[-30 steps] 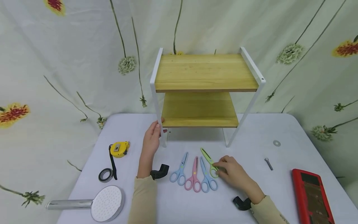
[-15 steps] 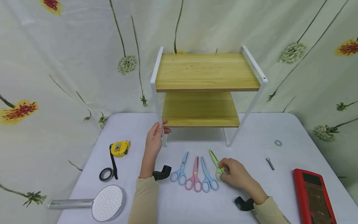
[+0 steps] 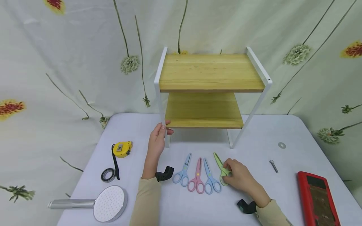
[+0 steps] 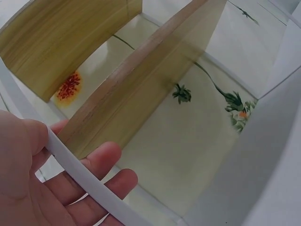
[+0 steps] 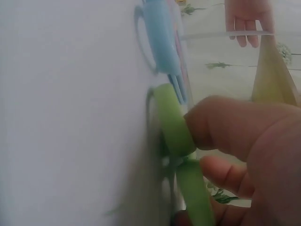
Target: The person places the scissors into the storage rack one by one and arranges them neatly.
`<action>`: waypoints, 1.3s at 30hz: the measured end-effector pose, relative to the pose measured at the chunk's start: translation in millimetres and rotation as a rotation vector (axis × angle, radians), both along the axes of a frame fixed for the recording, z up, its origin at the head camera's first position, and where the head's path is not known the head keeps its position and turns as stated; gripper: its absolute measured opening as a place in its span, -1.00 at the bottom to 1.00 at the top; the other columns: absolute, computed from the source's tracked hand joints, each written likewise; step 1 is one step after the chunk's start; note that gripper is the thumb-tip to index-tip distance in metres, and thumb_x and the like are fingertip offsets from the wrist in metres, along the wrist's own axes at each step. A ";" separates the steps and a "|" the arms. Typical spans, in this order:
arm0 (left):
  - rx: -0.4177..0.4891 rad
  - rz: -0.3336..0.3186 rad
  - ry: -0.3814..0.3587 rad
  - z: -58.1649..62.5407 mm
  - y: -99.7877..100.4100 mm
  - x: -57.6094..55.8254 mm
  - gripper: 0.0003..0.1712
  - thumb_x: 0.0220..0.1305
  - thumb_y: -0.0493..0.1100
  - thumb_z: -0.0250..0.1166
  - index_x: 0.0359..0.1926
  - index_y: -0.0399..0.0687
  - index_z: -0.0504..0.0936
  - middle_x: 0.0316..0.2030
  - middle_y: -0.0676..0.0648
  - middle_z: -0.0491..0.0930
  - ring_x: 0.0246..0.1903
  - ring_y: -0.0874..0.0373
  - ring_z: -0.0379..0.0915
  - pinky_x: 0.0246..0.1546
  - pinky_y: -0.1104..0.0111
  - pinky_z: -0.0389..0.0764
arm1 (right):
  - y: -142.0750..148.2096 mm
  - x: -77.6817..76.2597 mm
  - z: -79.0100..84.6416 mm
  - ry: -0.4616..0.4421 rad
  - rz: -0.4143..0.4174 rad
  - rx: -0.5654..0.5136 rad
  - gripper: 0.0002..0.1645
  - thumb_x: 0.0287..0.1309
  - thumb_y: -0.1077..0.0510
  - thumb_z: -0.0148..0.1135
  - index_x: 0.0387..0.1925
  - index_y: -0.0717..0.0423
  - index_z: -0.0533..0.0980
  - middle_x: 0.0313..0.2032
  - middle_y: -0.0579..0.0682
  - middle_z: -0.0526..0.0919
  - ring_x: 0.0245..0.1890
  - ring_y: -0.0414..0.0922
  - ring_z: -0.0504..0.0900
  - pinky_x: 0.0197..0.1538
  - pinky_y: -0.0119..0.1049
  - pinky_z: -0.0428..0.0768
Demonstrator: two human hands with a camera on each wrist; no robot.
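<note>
A two-tier shelf (image 3: pixel 209 73) with wooden boards and a white frame stands at the back of the table. My left hand (image 3: pixel 156 139) grips its left front leg, fingers curled round the white bar (image 4: pixel 87 179) below the lower board (image 4: pixel 141 80). On the table, my right hand (image 3: pixel 240 175) pinches green scissors (image 3: pixel 219 161) by the handle loops (image 5: pixel 174 122); the fingers hide part of the right loop. Left of them lie blue scissors (image 3: pixel 210 179), pink scissors (image 3: pixel 198 179) and another blue pair of scissors (image 3: pixel 183 171), all with blades pointing towards the shelf.
To the left are a yellow tape measure (image 3: pixel 122 149), a roll of black tape (image 3: pixel 107 175) and a shower head (image 3: pixel 109 203). A washer (image 3: pixel 282 145), a bolt (image 3: pixel 273 166) and a red-cased device (image 3: pixel 318 197) lie on the right. Floral cloth hangs behind the table.
My right hand has shifted the green scissors to the right and slightly nearer, away from the blue pair beside them. The left hand keeps its grip on the shelf leg.
</note>
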State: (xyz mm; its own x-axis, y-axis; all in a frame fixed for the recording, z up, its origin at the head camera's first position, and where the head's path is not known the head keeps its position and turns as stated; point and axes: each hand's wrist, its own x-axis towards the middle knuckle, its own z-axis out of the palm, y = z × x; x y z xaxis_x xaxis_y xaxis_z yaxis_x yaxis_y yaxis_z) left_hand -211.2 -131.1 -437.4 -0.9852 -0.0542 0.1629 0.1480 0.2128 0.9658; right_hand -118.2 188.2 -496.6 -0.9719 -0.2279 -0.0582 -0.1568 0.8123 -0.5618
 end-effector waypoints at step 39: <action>0.049 0.022 0.009 -4.3 3.0 -0.9 -0.60 0.64 -0.11 -0.11 0.23 -0.13 0.56 -0.21 -0.40 0.65 -0.10 -0.11 0.59 0.18 -0.11 0.46 | 13.8 -35.2 131.9 0.049 0.625 -0.543 -0.49 0.11 0.45 0.37 0.15 0.32 0.57 -0.48 0.04 0.39 -0.41 -0.18 0.38 -0.43 -0.31 0.35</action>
